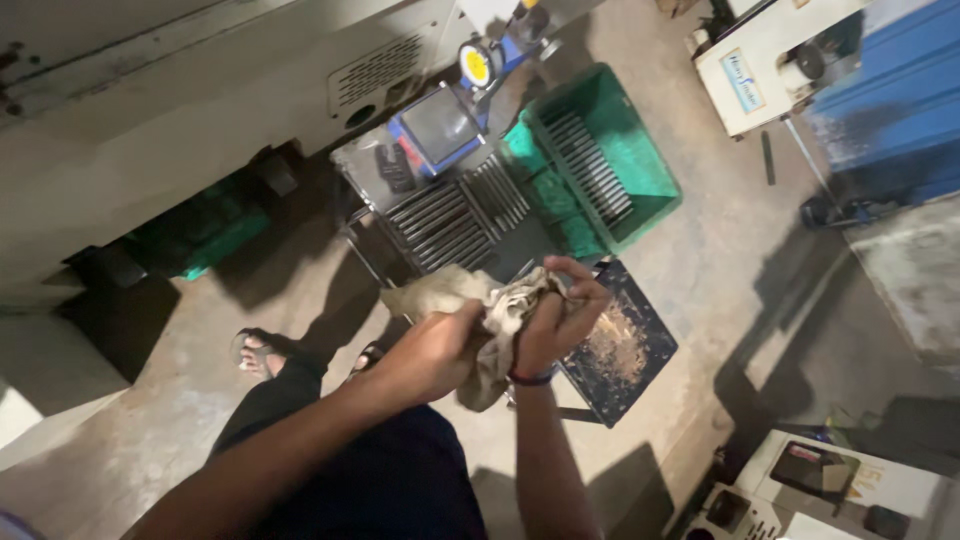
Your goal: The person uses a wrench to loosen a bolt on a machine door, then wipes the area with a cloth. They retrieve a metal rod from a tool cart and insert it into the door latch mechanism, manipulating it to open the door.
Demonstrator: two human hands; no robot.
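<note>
Rag (470, 300): dirty beige cloth, bunched, held in the air between both hands at about waist height, straight above the dark stool (625, 345). One loose end trails out from the left hand, away from the stool; another fold hangs down below the wrists.

Left hand (435, 350): closed into a fist around the middle of the rag, knuckles up. Fingers are curled together and clamped on the cloth; the fingertips themselves are hidden under the fabric.

Right hand (560, 315): also clamped on the rag, fingers wrapped over its top edge, thumb side toward the left hand. A dark band sits on this wrist. The cloth is pinched between palm and fingers, and some of it wraps the back of the hand, which reads as wiping or wringing, though that is a judgement.

The two hands are nearly touching, with the rag packed between them, so the cloth lies inside both grips rather than draped over them.

Around the stool: its flat top carries a patch of brownish dust or shavings. Just beyond it stands a rack of metal rods (450, 215), and beside that a green crate (640, 165) holding more rods. A blue gauge stand with a yellow dial (478, 63) sits past the rack, against the pale machine (150, 110). A sandalled foot (258, 352) shows on the concrete floor, on the left hand's side of the stool.
</note>
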